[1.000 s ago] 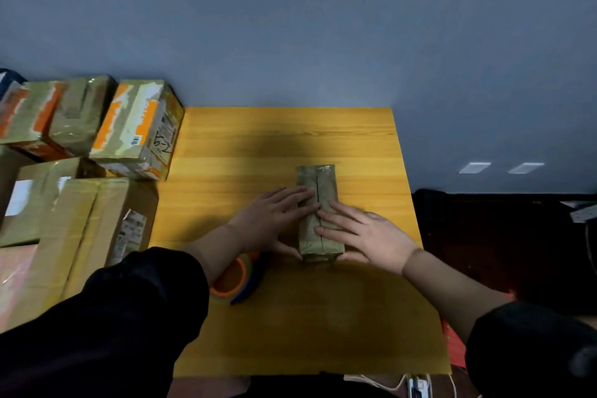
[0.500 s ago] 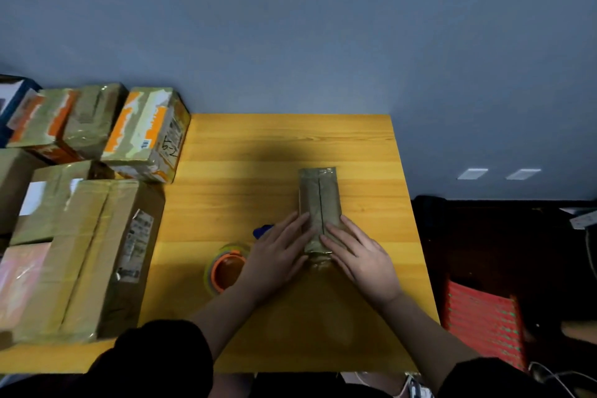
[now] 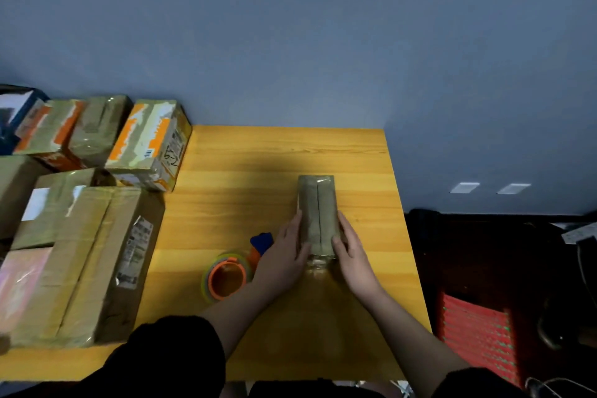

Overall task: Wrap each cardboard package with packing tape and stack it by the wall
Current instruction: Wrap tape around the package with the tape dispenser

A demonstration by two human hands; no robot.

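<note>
A narrow, tape-wrapped cardboard package [image 3: 318,203] lies lengthwise on the yellow wooden table [image 3: 258,165], right of centre. My left hand [image 3: 284,255] presses flat against its left side with straight fingers, the thumb lying on the top near the front end. On the other side my right hand [image 3: 352,252] does the same. A roll of packing tape [image 3: 226,279] with an orange core lies on the table just left of my left wrist, with a blue part [image 3: 261,241] behind it.
Several taped cardboard boxes crowd the left: a large one [image 3: 87,265] at the table's left edge, an orange-and-white one [image 3: 148,142] by the grey wall [image 3: 290,42]. A red crate [image 3: 478,333] sits on the dark floor at the right.
Both hands slid from the package's top toward me and down to its two sides near the front end. The tape roll, earlier partly under my left arm, now shows fully.
</note>
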